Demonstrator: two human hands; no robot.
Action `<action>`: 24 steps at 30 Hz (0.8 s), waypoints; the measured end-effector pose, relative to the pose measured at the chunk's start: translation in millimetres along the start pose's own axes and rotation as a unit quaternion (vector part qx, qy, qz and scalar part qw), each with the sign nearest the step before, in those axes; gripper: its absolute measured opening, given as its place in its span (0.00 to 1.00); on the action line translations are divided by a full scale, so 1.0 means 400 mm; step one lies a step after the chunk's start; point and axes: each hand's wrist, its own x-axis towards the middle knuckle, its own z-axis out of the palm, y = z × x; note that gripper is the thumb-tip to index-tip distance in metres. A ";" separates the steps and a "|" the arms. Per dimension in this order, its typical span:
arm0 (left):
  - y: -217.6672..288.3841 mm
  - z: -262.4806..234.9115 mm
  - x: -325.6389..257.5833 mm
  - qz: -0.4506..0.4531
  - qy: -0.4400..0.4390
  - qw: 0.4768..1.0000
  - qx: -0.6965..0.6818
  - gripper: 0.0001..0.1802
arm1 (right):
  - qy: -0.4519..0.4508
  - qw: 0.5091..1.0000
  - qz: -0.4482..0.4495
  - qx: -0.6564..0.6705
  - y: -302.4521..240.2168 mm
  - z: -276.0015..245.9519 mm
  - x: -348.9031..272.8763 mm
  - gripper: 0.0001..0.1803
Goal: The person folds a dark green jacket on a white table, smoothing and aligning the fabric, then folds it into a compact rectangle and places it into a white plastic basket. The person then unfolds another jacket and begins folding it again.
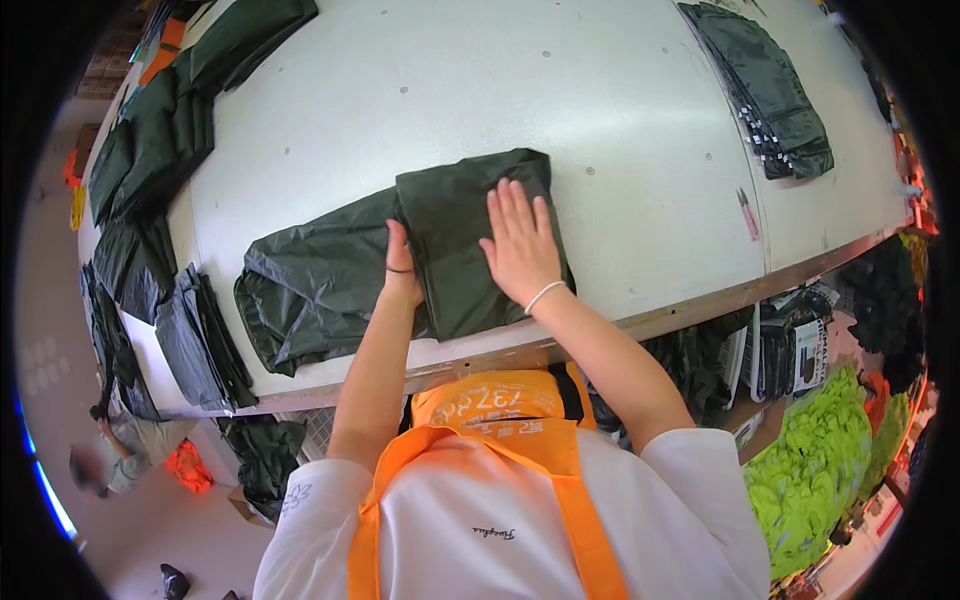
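Note:
A dark green sheet of thin, shiny fabric (320,275) lies on the white table in front of me, its right part folded over into a flat rectangle (455,250). Flat on that folded part rests my right hand (522,240), fingers stretched out and holding nothing. At the left edge of the fold is my left hand (402,268), thumb up; its other fingers are hidden under the folded layer, so their grip does not show. Wrinkles run across the unfolded left part of the fabric.
Folded dark green pieces (150,150) line the table's left side. A stack with small white tags (765,90) lies at the far right, near a pink-handled tool (748,215). Bright yellow-green material (805,470) is heaped below the right edge. Another person (110,460) is at lower left.

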 end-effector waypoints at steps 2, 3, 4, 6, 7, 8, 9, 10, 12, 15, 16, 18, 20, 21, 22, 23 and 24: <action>-0.001 0.012 -0.027 0.079 0.106 0.930 0.342 0.32 | -0.004 1.000 -0.011 -0.006 -0.024 0.041 -0.007 0.35; 0.001 0.002 -0.020 0.102 0.165 0.906 0.377 0.30 | -0.009 1.000 -0.008 0.004 -0.031 0.058 -0.006 0.35; 0.004 -0.007 -0.015 0.127 0.226 0.875 0.410 0.28 | -0.013 1.000 -0.009 0.016 -0.037 0.067 0.002 0.35; -0.004 -0.037 -0.002 0.121 0.270 0.866 0.403 0.28 | -0.017 0.999 -0.011 0.033 -0.039 0.075 0.007 0.35; -0.004 -0.044 0.005 0.119 0.290 0.861 0.401 0.28 | -0.015 0.999 -0.011 0.036 -0.039 0.072 0.012 0.35; -0.004 -0.051 0.008 0.123 0.290 0.856 0.409 0.28 | -0.013 0.999 -0.011 0.039 -0.038 0.067 0.015 0.35; -0.003 -0.056 0.012 0.128 0.289 0.852 0.417 0.27 | -0.016 0.998 -0.005 0.060 -0.038 0.058 0.016 0.34; -0.003 -0.059 0.015 0.133 0.290 0.848 0.424 0.27 | -0.020 0.997 -0.002 0.080 -0.041 0.021 0.024 0.34; 0.001 -0.050 0.010 0.146 0.288 0.833 0.448 0.27 | -0.003 0.996 0.010 0.093 -0.029 -0.025 0.052 0.33; -0.017 -0.061 0.011 0.162 0.293 0.799 0.500 0.26 | 0.033 0.996 0.030 0.076 0.059 0.023 0.098 0.32; -0.014 -0.059 0.021 0.170 0.290 0.784 0.523 0.25 | 0.017 0.998 0.045 0.048 0.070 0.042 0.096 0.33; -0.001 0.035 -0.019 0.234 0.290 0.691 0.619 0.38 | 0.003 0.998 0.059 0.029 0.073 0.060 0.096 0.33; -0.026 0.085 -0.044 0.467 0.298 0.487 0.675 0.47 | 0.011 0.997 0.056 0.046 0.075 0.070 0.094 0.34; -0.012 0.119 -0.040 0.449 0.225 0.420 0.756 0.52 | 0.015 0.997 0.056 0.053 0.080 0.072 0.096 0.35; -0.004 0.141 -0.043 0.418 0.154 0.347 0.825 0.58 | 0.026 0.992 0.046 0.111 0.087 0.072 0.097 0.34; -0.015 0.153 -0.021 0.331 0.143 0.336 0.870 0.57 | 0.037 0.984 0.036 0.170 0.105 0.067 0.105 0.33; -0.026 0.108 0.002 0.290 0.133 0.302 0.898 0.59 | 0.048 0.972 0.026 0.228 0.123 0.056 0.105 0.33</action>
